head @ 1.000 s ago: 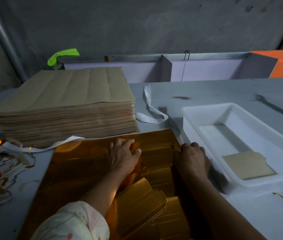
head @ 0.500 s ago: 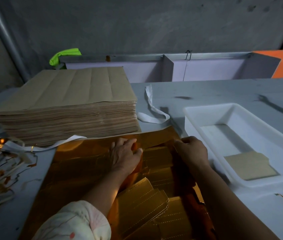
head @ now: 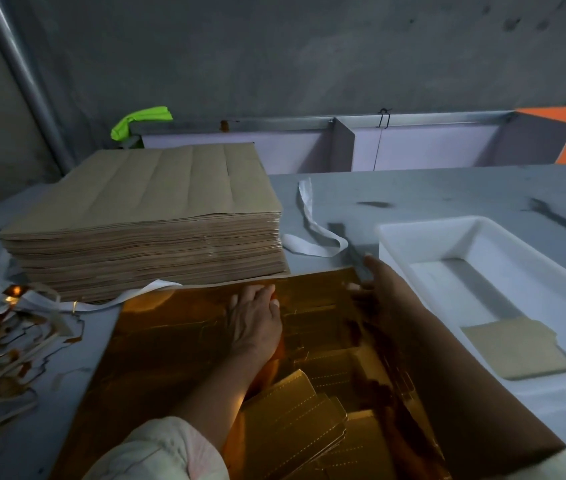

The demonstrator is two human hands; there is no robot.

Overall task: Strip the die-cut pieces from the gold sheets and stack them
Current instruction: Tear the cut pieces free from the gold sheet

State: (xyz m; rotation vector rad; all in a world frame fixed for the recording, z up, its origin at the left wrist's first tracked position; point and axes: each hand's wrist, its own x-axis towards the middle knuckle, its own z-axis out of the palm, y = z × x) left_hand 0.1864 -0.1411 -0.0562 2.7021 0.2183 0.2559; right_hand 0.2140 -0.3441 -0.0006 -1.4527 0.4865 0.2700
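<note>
Looks like a paper-finishing workshop: tall stack of brown creased card sheets, heap of gold waste strips on grey desk, bare concrete wall behind.

1. hands: two, left hand and right hand.
2. gold sheet: one.
3. loose gold pieces: maybe four, bottom centre.
4. white tray: one, right.
5. brown sheet stack: one, upper left.

The gold sheet under my left hand was glossy, mirror-smooth foil, and its turned-up underside showed matt brown paper, like the stack beside it. The tray was smooth white plastic, and the table looked matt grey.
</note>
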